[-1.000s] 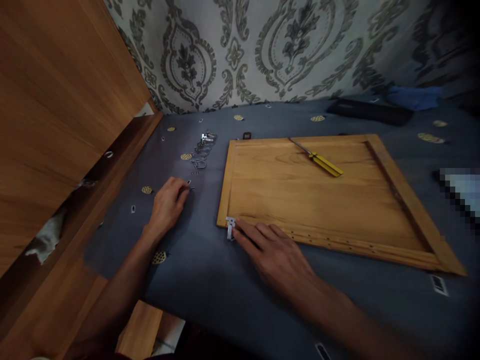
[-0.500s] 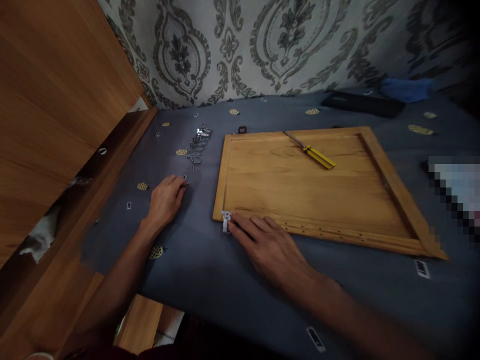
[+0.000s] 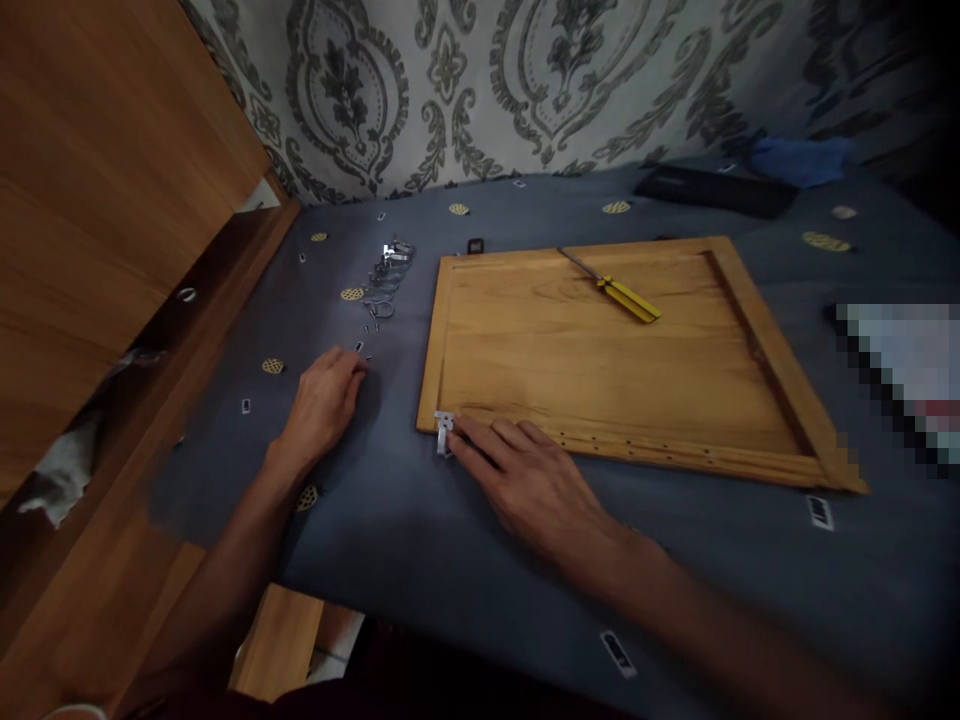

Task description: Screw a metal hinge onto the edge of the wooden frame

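Observation:
A silver cabinet hinge sits at the near left corner of a framed wooden panel. The thumb and index finger of my right hand are closed on its right side, the other fingers resting along the panel's near edge. To the left, my left hand is low over the blue-grey cloth with its fingers curled together. One small screw shows right by the fingertips; whether they grip anything is hidden. Just beyond are more small screws and several metal hinges.
A yellow-handled screwdriver lies on the panel. Behind it are a black case and a blue cloth. Wooden cabinetry stands along the left, and a patterned curtain hangs at the back. A blurred-out flat item lies right.
The whole view has shifted slightly, so everything appears a little further left and higher. My right hand stays at the hinge; my left fingertips stay near the small screw.

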Demonstrator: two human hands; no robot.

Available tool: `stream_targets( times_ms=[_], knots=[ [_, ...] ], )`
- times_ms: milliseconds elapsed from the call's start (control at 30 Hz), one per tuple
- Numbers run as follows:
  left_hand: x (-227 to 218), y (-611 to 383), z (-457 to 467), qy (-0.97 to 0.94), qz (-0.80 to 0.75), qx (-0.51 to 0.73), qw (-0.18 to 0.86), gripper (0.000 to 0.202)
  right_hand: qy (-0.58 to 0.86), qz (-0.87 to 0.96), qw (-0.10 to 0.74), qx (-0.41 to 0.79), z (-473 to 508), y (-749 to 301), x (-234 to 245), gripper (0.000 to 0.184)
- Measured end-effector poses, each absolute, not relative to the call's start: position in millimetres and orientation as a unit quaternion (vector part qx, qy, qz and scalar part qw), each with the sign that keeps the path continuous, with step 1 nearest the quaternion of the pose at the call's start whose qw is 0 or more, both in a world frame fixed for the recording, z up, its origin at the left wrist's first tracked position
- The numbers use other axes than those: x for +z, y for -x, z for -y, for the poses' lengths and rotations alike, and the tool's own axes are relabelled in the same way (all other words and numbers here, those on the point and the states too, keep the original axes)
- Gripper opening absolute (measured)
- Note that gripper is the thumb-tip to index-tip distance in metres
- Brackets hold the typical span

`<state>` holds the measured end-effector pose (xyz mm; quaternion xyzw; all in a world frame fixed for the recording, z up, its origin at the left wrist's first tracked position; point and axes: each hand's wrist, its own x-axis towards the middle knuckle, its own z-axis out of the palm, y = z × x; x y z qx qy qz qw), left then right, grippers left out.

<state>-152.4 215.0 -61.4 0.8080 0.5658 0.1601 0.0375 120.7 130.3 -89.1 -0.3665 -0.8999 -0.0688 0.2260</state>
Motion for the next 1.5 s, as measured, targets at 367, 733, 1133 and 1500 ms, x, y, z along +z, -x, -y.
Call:
stream_targets(
  times_ms=[367, 733, 1133, 1500],
  knots=[
    [-44, 120, -198, -0.766, -0.509, 0.275, 0.28, 0.023, 0.375, 0.891, 0.24, -0.082, -129, -117, -86, 0.04],
    [-32, 96, -203, -0.731, -0.406, 0.234, 0.495, 0.021, 0.359, 0.901, 0.233, -0.068, -131, -120, -89, 0.037],
    [-48, 92, -206, -0.77, -0.409, 0.218, 0.438, 0.014, 0.368, 0.899, 0.228, -0.073, -130, -119, -91, 0.035],
    [-39, 94, -207, -0.828, -0.395, 0.175, 0.357, 0.01, 0.368, 0.899, 0.224, -0.073, -130, -119, -89, 0.034]
  ],
)
